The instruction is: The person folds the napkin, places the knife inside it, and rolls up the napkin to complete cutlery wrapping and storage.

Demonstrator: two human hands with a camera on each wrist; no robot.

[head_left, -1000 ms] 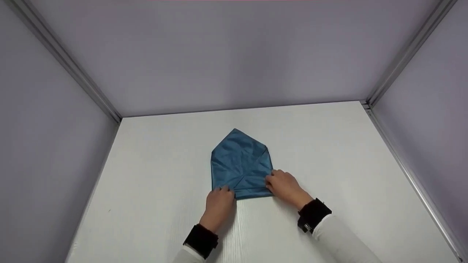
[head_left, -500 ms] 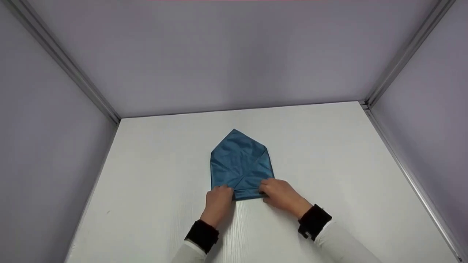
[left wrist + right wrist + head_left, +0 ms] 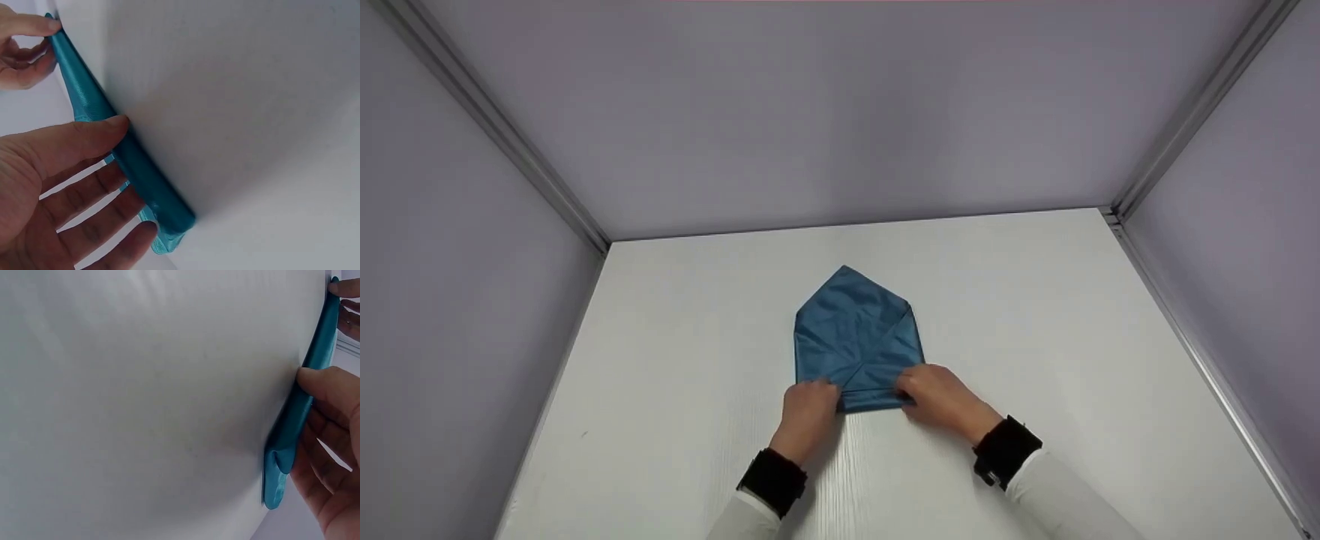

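Head view: blue cloth [image 3: 856,341] lies flat mid-table [image 3: 675,390], folded to a point at the far end, near edge straight. Left hand [image 3: 808,417] sits on the near-left corner, right hand [image 3: 941,400] on the near-right corner, both with fingers curled over the near edge. Black wrist bands [image 3: 774,480] on both arms, white sleeves behind them.

Left wrist view: left hand [image 3: 67,185] has thumb on top of the folded edge and fingers reaching under it, so it pinches the cloth [image 3: 129,160]. Other hand's fingertips show at the far corner.

Right wrist view: right hand [image 3: 332,450] does the same, thumb on top, fingers below, pinching the cloth [image 3: 295,427] near its corner. Layers bulge loose at that end.

Risks, my read:
- Fabric looks slick and thin. Uneven pull from the 2 hands could skew the near edge and open the diagonal flaps.
- Loose bulge at the right corner suggests layers aren't all caught; lifting may drop the inner one.
- Smooth table gives little friction, so the whole piece could slide instead of creasing.

Writing: none readable in any of the 3 views. No brand or label on cloth, bands or table.
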